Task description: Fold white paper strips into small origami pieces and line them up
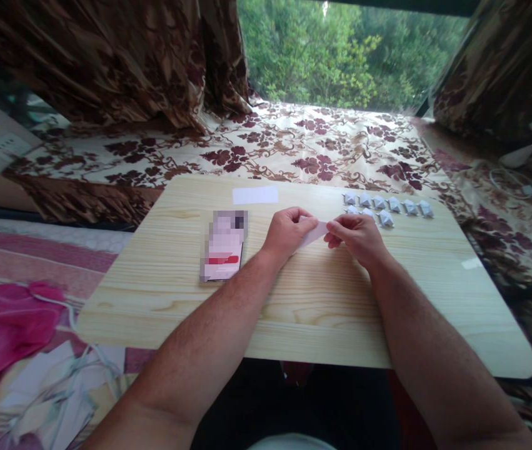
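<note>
Paper [313, 235] over table [312, 312]; phone [223, 244] left, strip [255, 195] behind phone, folded pieces [386, 219] right rear.

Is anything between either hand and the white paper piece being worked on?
Nothing visible: the left hand and right hand both touch the white paper piece directly. The phone lies to the left; folded paper shapes sit beyond the right hand.

Bare hands [284, 234] and forearms [219, 322], dark lap clothing [350, 400].

A single head-worn view looks forward and down from close over the tabletop [322, 319], facing the window [354, 56] at upper right of centre.
</note>
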`<state>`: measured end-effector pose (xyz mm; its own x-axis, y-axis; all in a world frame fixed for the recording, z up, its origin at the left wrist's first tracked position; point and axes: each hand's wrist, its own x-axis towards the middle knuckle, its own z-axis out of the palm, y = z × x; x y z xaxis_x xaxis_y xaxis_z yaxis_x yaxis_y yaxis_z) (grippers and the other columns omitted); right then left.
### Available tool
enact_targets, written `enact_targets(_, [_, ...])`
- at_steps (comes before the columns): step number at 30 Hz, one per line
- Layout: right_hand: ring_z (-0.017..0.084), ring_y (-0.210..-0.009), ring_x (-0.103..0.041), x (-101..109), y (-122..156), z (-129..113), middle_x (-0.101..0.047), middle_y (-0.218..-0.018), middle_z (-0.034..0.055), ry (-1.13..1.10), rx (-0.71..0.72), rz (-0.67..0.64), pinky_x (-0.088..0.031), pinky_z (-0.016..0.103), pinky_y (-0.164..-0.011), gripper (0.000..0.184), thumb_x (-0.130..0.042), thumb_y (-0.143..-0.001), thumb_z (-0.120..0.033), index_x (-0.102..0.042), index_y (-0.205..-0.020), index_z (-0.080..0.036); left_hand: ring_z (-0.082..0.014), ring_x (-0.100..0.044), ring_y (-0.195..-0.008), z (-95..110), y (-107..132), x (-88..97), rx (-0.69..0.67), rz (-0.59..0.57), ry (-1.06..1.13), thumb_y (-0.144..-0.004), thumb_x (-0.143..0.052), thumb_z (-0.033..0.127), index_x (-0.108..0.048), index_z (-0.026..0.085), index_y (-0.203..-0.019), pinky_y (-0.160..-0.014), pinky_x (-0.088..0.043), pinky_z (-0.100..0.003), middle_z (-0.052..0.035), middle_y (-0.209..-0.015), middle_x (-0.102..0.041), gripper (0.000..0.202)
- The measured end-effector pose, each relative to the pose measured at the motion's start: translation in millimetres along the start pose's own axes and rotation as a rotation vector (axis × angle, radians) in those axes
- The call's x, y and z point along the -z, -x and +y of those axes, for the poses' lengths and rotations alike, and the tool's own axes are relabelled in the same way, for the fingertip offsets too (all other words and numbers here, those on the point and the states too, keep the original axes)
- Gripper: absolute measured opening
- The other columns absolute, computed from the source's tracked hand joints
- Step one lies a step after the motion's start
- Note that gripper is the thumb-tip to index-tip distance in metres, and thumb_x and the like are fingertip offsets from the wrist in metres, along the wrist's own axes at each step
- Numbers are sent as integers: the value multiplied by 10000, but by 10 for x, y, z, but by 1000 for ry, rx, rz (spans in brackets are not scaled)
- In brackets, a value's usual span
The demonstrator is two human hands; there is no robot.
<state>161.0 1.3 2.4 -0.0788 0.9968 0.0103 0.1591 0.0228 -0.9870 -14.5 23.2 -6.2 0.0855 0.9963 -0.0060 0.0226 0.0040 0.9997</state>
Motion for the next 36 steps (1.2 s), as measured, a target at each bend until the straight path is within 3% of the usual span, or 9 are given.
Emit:
enact_targets(5, [122, -467, -608, -18, 10, -20, -699, -586, 47, 24, 10, -11, -486, 227, -466, 356, -744, -761, -483, -703, -668, -142, -118, -528, -564, 30, 30, -9, 35, -59, 47, -619, -798, 398, -724, 151, -760, -529, -396, -240, 3, -637, -636, 294])
enact_targets(20, [127, -492, -620, 7, 10, -15, -706, -606, 55, 20, -8, -85, -491, 235, -490, 426, -701, -809, -545, -716, -667, -144, -115, -542, -560, 36, 20, 16, 38, -55, 71, -647, -798, 378, -728, 127, -762, -552, -419, -248, -11, -640, -656, 285])
enact_targets(28, [127, -482, -608, 54, -9, -3, -699, -588, 61, -42, 71, 17, -479, 248, -502, 410, -693, -828, -512, -731, -659, -141, -139, -636, -689, -25, -27, -2, 19, -21, 264, -631, -808, 295, -711, 132, -902, -665, -488, -251, -39, -805, -725, 331])
enact_targets(31, [148, -507, -631, 65, -16, 1, -720, -635, 69, -180, 63, 9, -487, 268, -513, 366, -663, -836, -493, -765, -783, -145, -147, -645, -666, -14, -27, 0, 57, -39, 321, -621, -812, 287, -713, 137, -953, -631, -484, -247, -42, -783, -727, 378])
enact_targets(36, [174, -586, -670, 80, -13, -29, -740, -730, 47, -307, 88, 7, -516, 295, -553, 365, -664, -764, -332, -748, -1086, -180, -136, -627, -619, -7, -36, 11, 112, -59, 388, -598, -828, 284, -713, 143, -1026, -594, -461, -237, -35, -746, -719, 465])
